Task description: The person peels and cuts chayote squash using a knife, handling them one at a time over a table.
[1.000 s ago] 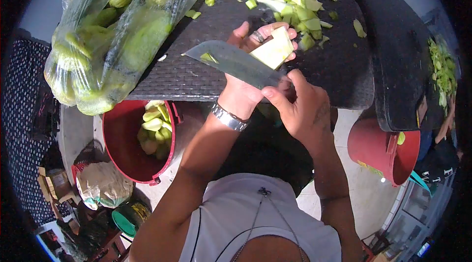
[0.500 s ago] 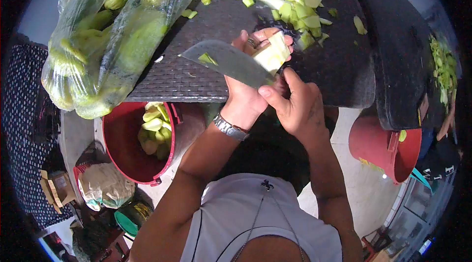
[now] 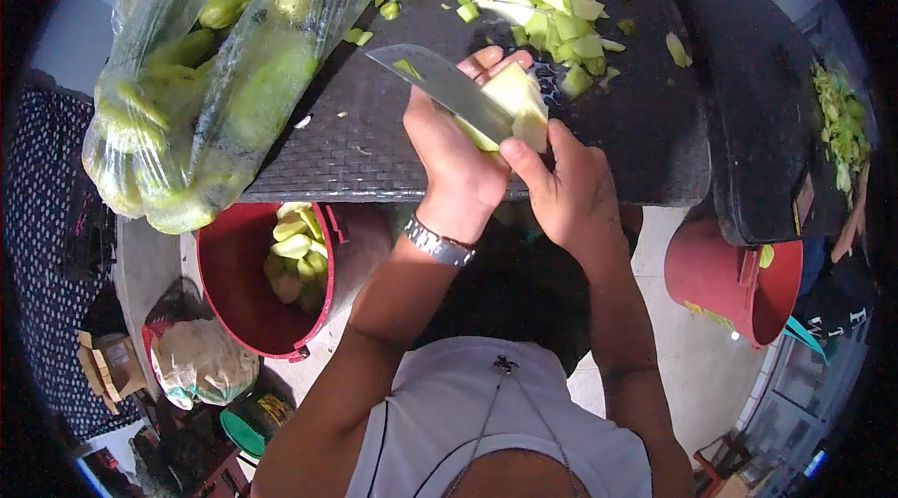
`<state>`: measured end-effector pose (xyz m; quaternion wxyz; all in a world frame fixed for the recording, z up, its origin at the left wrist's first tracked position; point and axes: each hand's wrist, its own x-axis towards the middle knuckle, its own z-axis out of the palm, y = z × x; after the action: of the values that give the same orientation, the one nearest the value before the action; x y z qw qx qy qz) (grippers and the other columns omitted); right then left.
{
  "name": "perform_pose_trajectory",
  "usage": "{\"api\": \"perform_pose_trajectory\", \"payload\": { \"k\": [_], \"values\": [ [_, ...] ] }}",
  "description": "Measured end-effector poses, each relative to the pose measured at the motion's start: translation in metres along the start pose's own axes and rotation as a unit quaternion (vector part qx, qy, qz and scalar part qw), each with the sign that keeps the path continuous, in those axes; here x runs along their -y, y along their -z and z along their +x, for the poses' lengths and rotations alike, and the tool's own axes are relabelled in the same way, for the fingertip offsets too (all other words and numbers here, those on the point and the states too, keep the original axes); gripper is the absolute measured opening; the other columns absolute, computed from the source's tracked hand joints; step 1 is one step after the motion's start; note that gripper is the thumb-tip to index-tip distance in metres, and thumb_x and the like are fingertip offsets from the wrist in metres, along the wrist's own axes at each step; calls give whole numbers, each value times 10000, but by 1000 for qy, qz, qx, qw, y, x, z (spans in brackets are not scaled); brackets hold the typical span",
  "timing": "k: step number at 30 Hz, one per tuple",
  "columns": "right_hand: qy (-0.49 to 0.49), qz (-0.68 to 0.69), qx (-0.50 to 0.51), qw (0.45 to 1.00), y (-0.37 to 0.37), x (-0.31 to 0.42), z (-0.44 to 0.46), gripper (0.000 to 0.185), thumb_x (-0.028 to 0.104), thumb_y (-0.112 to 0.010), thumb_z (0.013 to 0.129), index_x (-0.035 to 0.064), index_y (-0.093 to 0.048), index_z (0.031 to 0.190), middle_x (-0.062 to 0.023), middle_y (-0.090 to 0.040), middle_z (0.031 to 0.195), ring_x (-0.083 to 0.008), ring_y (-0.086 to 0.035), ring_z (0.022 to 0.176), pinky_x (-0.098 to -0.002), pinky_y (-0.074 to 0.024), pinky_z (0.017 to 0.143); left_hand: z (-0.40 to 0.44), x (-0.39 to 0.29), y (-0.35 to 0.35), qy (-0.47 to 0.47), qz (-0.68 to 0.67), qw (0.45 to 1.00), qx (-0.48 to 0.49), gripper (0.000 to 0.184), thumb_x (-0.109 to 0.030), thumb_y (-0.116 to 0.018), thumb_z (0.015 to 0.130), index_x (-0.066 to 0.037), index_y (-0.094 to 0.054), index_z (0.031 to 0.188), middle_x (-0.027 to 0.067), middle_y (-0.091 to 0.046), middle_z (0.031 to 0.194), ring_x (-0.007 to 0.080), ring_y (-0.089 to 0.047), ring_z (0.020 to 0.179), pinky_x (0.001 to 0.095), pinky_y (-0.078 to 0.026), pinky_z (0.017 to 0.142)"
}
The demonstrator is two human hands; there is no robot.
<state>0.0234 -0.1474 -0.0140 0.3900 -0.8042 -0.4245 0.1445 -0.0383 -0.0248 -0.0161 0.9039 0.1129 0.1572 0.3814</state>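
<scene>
My left hand [image 3: 454, 157], with a metal watch on its wrist, cups a pale, peeled piece of chayote [image 3: 517, 94] in its palm above the near edge of the table. In my right hand [image 3: 572, 187] is a broad knife [image 3: 438, 77], its handle mostly hidden in the grip. The blade points to the upper left and lies against the chayote, with pale flesh showing on both sides of it. A green scrap clings to the blade near its tip. My right thumb rests by the chayote's near end.
Cut green pieces [image 3: 571, 26] are heaped on the dark woven table [image 3: 374, 157]. A clear plastic bag [image 3: 201, 115] of whole chayotes hangs over its left edge. Below stand a red bucket [image 3: 238, 292] with peeled pieces inside and another red bucket [image 3: 702, 264] on the right.
The knife blade has shifted right and into the chayote, where flesh now shows on its near side too. My left fingers have drawn back slightly around the piece.
</scene>
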Motion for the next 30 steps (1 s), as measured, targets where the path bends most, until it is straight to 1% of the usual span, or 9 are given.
{"api": "perform_pose_trajectory", "payload": {
  "k": [6,12,13,16,20,24,26,28,30],
  "values": [
    [-76,3,68,995,9,22,20,577,561,-597,978,-14,-645,962,-299,-675,830,-496,-676,907,-539,-530,758,41,-13,16,42,-9,998,-44,559,-405,-292,1019,67,-574,1120,265,-657,1119,426,-627,1013,511,-520,943],
    [-101,86,68,989,13,10,38,646,604,-520,1004,-27,-655,995,-262,-684,866,-472,-658,796,-457,-526,748,51,-37,17,54,-26,997,-56,639,-505,-316,1022,65,-525,1223,242,-630,1207,411,-601,1122,547,-484,994],
    [-109,132,23,985,11,8,44,528,548,-522,1035,51,-650,914,-12,-581,714,-97,-467,611,-275,-420,615,47,-38,16,56,-38,995,-73,555,-485,-420,1005,41,-545,1129,219,-642,1082,377,-633,1021,514,-502,927],
    [-192,263,74,943,37,5,71,534,567,-519,1031,49,-639,978,-32,-590,737,-89,-480,614,-263,-408,605,41,-50,11,88,-12,995,-50,502,-437,-482,994,41,-546,1131,223,-635,1086,386,-641,1021,528,-498,951],
    [-70,32,19,997,28,5,78,690,634,-723,868,-10,-585,1074,-111,-659,864,-232,-636,768,-375,-521,736,35,-61,15,132,-21,990,32,511,-356,-535,988,82,-526,1252,300,-608,1237,421,-625,1106,562,-486,1044],
    [-14,-143,69,987,23,-4,64,766,574,-883,696,-23,-616,1095,-199,-725,1023,-379,-706,951,-464,-540,851,-6,-101,20,123,198,966,109,487,-405,-572,961,29,-594,1181,229,-694,1073,327,-695,949,390,-558,781],
    [-8,-170,93,981,22,-9,66,752,534,-912,672,-15,-604,1084,-200,-726,1052,-413,-702,975,-476,-542,868,-43,-140,40,111,363,897,225,530,-446,-606,947,25,-609,1193,191,-699,1020,268,-687,903,330,-531,736],
    [72,-224,69,969,20,-23,78,682,526,-864,745,14,-576,1090,-167,-731,1023,-387,-711,947,-473,-558,813,-84,-194,52,176,523,797,244,546,-464,-637,938,20,-619,1190,160,-695,997,228,-672,894,297,-511,731],
    [105,-310,5,945,20,-20,97,633,504,-836,791,25,-569,1107,-160,-732,999,-373,-717,938,-470,-566,780,-121,-231,59,222,641,722,138,609,-493,-704,905,22,-615,1219,144,-699,991,231,-672,914,331,-523,761]
  ]
}}
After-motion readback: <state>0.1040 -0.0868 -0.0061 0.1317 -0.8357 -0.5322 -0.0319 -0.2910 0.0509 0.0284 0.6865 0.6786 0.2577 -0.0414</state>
